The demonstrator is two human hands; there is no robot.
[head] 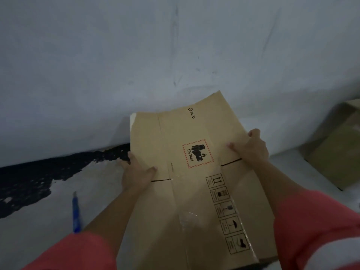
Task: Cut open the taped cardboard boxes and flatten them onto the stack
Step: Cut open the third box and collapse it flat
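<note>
1. You have the flattened box (pixel 194 191) in front of you. It runs from the centre of view down to 6 o'clock, with its far end tipped toward the wall (pixel 175 45) at 12 o'clock. It looks collapsed flat, so the cutting on this one seems done.
2. Your left hand (pixel 136 172) grips the box's edge at 9 o'clock, thumb on the printed face and fingers wrapped beneath. Your right hand (pixel 253 147) grips the opposite edge at 3 o'clock the same way, thumb on top.
3. Expect it to be light but floppy. The panels are stiff, yet the creases and flap slits near both hands will likely hinge, and the far end bows a little. Hold on the panels, not on loose flaps, and support both edges.
4. The clear tape (pixel 187 217) shining toward 6 o'clock may be slick or sticky, so keep your fingers off it.
5. The blue knife (pixel 76 213) lies on the floor (pixel 39 227) at 8 o'clock, apart from both hands. Another cardboard box (pixel 335 145) sits at 3 o'clock; I cannot tell whether it is the stack.
</note>
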